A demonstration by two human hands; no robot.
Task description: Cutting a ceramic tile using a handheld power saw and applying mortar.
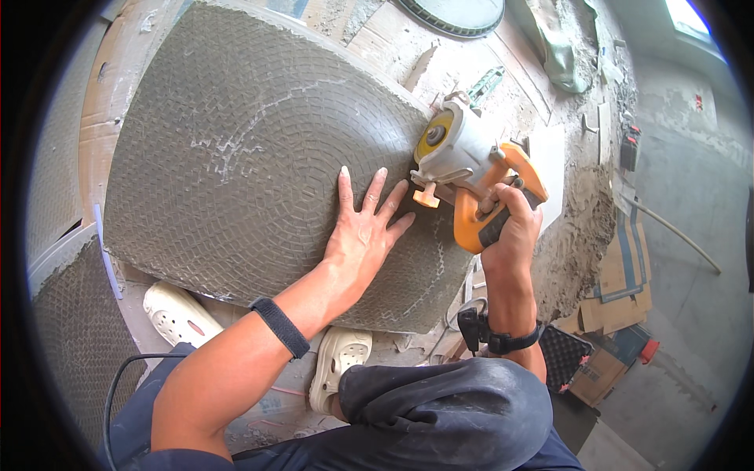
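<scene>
A large grey tile [259,149] lies in front of me, its patterned back facing up with pale scratch marks on it. My left hand [361,228] presses flat on the tile near its right side, fingers spread. In my right hand [510,228] is an orange and grey handheld tile cutter [471,157], gripped by its handle. The cutter rests at the tile's right edge, its yellow-centred disc beside that edge. An orange wing knob [426,195] sticks out from the cutter's base toward my left hand. Whether the disc is spinning, I cannot tell.
More patterned tiles [78,322] stand at the left. Dusty rubble [585,228] lies to the right, with flattened cardboard [624,267] beyond it. At the top sit a round black-rimmed object [455,14] and a green tool [487,85]. My cream clogs [340,365] are by the tile's near edge.
</scene>
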